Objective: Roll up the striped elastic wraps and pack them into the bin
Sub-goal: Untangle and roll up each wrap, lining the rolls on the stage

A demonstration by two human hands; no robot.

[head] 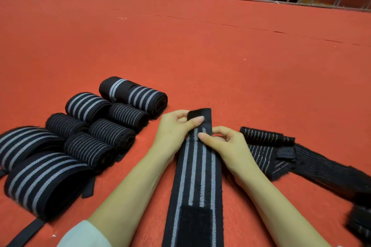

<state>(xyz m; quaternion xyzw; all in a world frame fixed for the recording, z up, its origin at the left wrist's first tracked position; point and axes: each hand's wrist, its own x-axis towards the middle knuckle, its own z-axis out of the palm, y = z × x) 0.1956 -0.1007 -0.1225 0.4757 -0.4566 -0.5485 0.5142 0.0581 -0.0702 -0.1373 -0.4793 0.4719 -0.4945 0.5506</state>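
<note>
Two hands meet at the far end of one flat striped wrap (197,176), which lies on the red table (200,46). Its long axis runs from the near edge almost straight away from the person. The left hand (174,128) pinches the black tab (200,113) at the far tip, thumb on top and fingers curled beneath. The right hand (224,146) sits just nearer, with its thumb pressed on the grey stripes and its fingers curled at the wrap's right border. Both hands are thus clamped on the same wrap, nearly touching each other, with the left slightly farther out.

We judge that the roll must start at this far tip and travel along the long axis toward the near edge. The stripes then serve as a guide for keeping the turns square. A second black patch (195,222) lies on the wrap close to the near edge and would end up on the outside.

Toward the near left corner, well apart from the hands, stands a cluster of finished rolls (100,132). Toward the right edge lie loose wraps (281,156), not yet rolled.

We cannot see the bin anywhere. The wrap's near end is cut off at the bottom, and the loose wraps run out of view at the right. The fingers under the tab are hidden, so we cannot tell whether a first fold has begun.
</note>
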